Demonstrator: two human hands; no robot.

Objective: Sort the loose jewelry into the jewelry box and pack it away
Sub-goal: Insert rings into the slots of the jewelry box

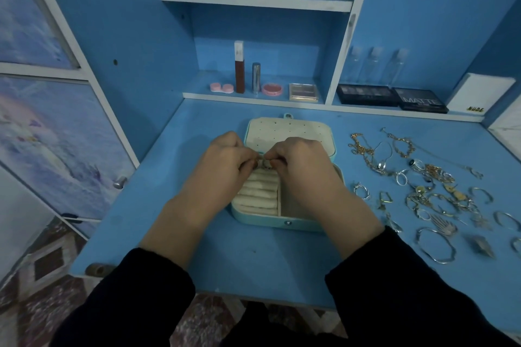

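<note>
A small teal jewelry box (pixel 284 224) lies open in the middle of the blue desk, its cream lid (pixel 284 128) laid back and cream ring rolls (pixel 258 191) filling its left side. Over the far end of the rolls, my left hand (pixel 222 160) and my right hand (pixel 301 163) meet. Both pinch a small ring (pixel 264 164) between their fingertips. The box's right compartment (pixel 290 203) is partly hidden by my right wrist. Loose jewelry (pixel 423 189) lies spread on the desk to the right of the box: chains, rings, earrings and bangles.
A large silver bangle (pixel 435 245) lies near the desk's front right. On the shelves behind the box stand a lip gloss tube (pixel 239 67), compacts, palettes (pixel 392 96), clear bottles and a white box (pixel 476 93). At the left is a cabinet door with a knob (pixel 120 182).
</note>
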